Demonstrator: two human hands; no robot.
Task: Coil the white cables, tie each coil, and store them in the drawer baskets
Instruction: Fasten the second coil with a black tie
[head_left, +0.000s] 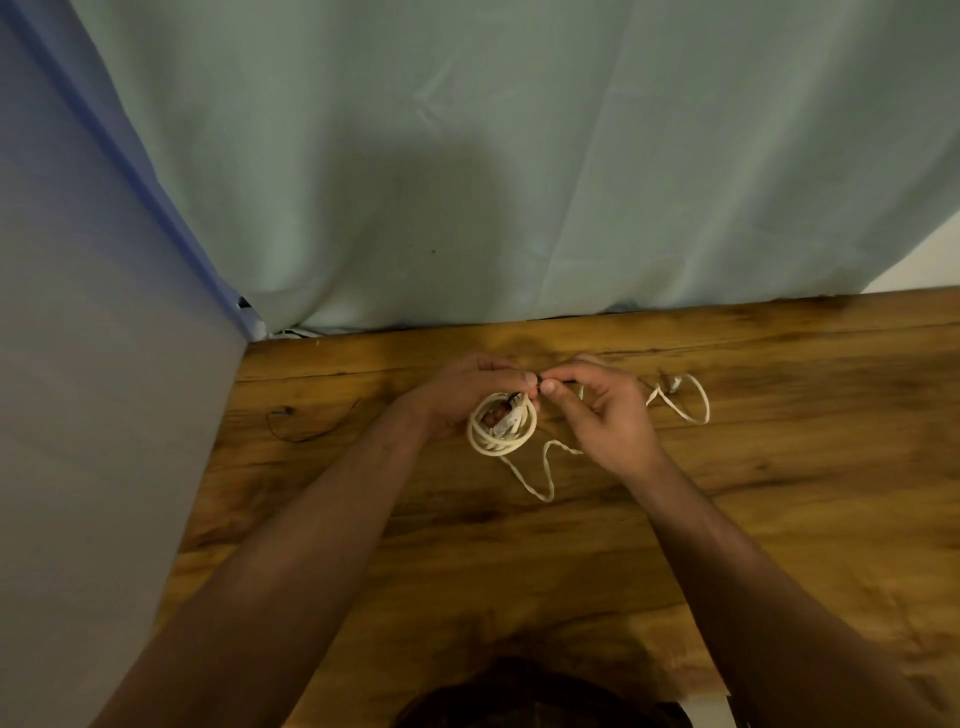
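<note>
Green curtain (519, 156) behind table (779, 519); black wire (301, 441) left of coil (488, 449).

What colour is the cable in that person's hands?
Creamy white; the cable shows best in the head view, coiled in the left hand.

pale green curtain (467, 156) behind wooden table (779, 467).
</note>
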